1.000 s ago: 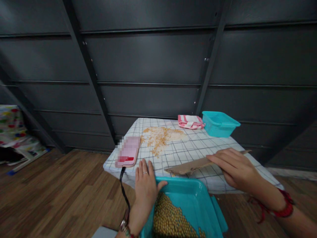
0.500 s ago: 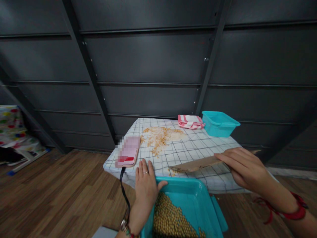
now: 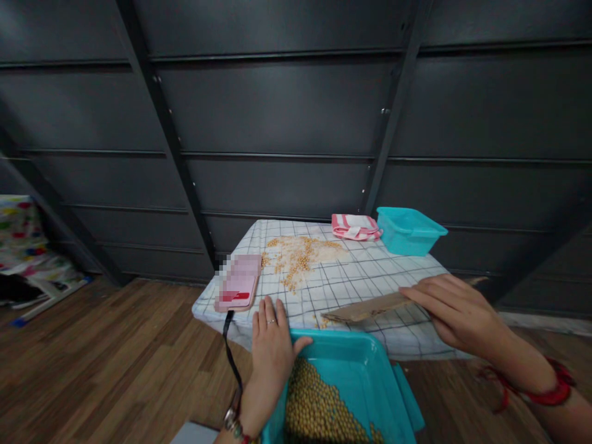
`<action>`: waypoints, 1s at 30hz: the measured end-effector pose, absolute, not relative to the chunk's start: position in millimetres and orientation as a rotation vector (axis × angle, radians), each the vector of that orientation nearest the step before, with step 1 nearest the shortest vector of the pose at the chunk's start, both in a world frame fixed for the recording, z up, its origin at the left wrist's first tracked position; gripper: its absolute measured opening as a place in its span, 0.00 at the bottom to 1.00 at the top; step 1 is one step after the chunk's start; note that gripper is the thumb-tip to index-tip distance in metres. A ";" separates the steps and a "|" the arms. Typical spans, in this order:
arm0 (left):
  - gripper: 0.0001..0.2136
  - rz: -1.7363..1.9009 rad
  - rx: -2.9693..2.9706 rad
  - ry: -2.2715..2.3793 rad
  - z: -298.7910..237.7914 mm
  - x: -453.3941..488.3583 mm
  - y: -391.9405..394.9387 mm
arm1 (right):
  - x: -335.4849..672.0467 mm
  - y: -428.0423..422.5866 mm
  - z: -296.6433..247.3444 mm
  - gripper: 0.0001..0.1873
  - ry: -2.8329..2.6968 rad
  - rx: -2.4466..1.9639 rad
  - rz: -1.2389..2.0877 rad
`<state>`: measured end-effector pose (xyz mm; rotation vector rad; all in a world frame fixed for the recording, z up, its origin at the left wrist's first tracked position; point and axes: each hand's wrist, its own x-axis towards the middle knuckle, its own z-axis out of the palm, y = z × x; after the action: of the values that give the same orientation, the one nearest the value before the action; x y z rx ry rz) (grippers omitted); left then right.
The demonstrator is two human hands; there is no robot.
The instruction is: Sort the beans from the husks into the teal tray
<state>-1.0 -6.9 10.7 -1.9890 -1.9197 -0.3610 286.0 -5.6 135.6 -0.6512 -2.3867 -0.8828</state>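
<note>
My left hand (image 3: 272,345) grips the near left rim of a teal tray (image 3: 361,364) half full of yellow beans (image 3: 319,407), held at the table's front edge. My right hand (image 3: 456,311) is closed on a strip of brown cardboard (image 3: 370,306) that lies low over the checked tablecloth (image 3: 370,271), its left end near a few loose beans (image 3: 324,321). A wider scatter of beans and pale grains (image 3: 300,254) lies at the middle of the table.
A pink phone (image 3: 239,282) with a black strap sits at the table's left front corner. A folded pink striped cloth (image 3: 355,226) and a second teal tub (image 3: 409,230) stand at the back right. A dark panelled wall rises behind; wooden floor surrounds the table.
My right hand has drawn the cardboard strip to the right and slightly back from the tray. A few loose beans now show by its left end. The left hand has stayed put.
</note>
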 end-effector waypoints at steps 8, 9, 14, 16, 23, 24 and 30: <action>0.44 -0.396 -2.009 -1.930 8.9 0.5 -8.3 | 283.0 15.5 127.8 0.25 -2.358 -0.631 -0.874; 0.44 -0.401 -2.007 -1.926 8.1 0.5 -8.6 | 281.5 20.2 126.2 0.25 -2.351 -0.623 -0.878; 0.43 -0.376 -1.998 -1.908 6.1 1.1 -10.3 | 272.7 42.2 121.8 0.23 -2.344 -0.610 -0.915; 0.43 -0.383 -1.992 -1.900 4.4 1.2 -10.5 | 270.8 47.2 122.5 0.23 -2.337 -0.607 -0.936; 0.42 -0.410 -1.974 -1.890 -0.6 0.9 -8.7 | 280.1 36.5 134.3 0.25 -2.273 -0.616 -0.905; 0.43 -0.407 -1.973 -1.892 -0.2 0.8 -8.5 | 282.7 33.1 135.7 0.25 -2.281 -0.620 -0.917; 0.43 -0.421 -2.008 -1.890 2.2 -1.8 -7.5 | 292.1 14.3 132.7 0.25 -2.343 -0.671 -0.916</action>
<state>-1.8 -7.5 2.2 -2.0079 -1.8904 -0.4214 292.1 14.3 132.7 -0.6711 -2.3432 -0.9160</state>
